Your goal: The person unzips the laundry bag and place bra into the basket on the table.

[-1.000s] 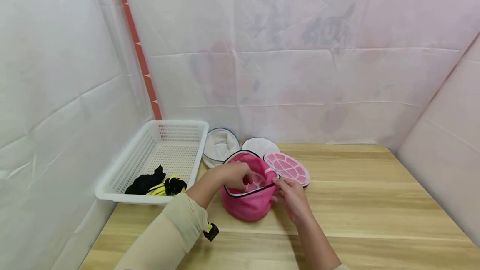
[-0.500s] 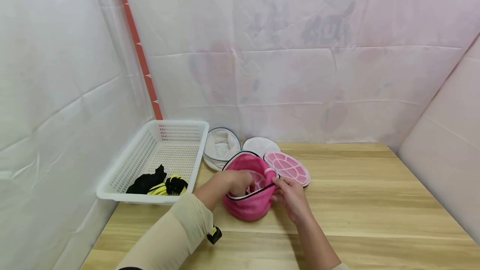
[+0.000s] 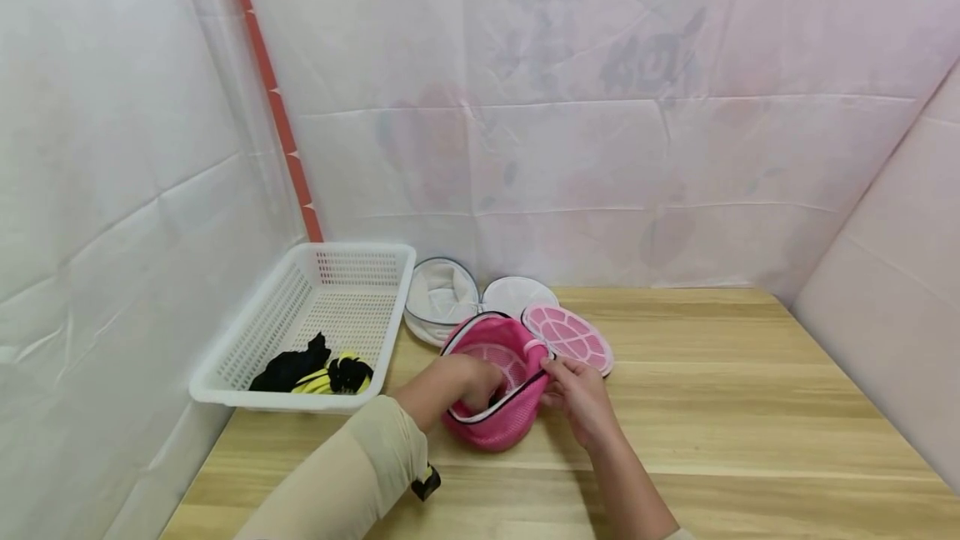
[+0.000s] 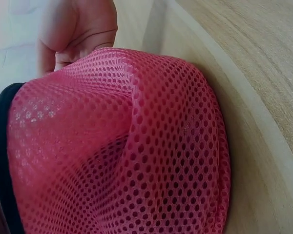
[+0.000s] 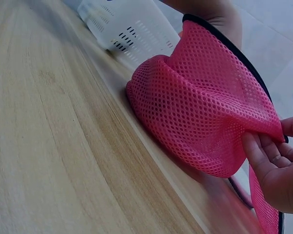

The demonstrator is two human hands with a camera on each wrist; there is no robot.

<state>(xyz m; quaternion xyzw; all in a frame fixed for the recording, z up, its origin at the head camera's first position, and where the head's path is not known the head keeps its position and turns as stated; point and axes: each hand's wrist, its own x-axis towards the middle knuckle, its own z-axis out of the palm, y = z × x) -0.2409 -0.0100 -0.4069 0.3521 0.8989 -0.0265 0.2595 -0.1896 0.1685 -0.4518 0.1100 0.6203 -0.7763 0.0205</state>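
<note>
A round pink mesh laundry bag (image 3: pixel 497 433) with a black-edged zip rim sits on the table, its mouth tipped up. My left hand (image 3: pixel 474 382) reaches down inside it, fingers bent and partly hidden by the wall. Something dark shows by these fingertips; I cannot tell whether they hold it. On the bag's right side, my right hand (image 3: pixel 583 400) pinches the rim between thumb and fingers. The bag's pink lid (image 3: pixel 567 333), with a white web pattern, lies folded back behind that hand. In the right wrist view the mesh wall (image 5: pixel 195 102) is drawn towards the pinching fingers (image 5: pixel 260 155).
A white plastic basket (image 3: pixel 300 400) stands at the left, with black cloth (image 3: pixel 292 369) and a black-and-yellow bundle (image 3: pixel 347 377) at its near end. Behind the pink bag lies an unzipped white mesh bag (image 3: pixel 442 297) with its white lid (image 3: pixel 517 295) against the sheeted wall (image 3: pixel 562 157).
My left hand has gone down deeper into the pink bag. The bag has tipped slightly and shifted a little towards me. My right hand keeps its pinch on the rim.
</note>
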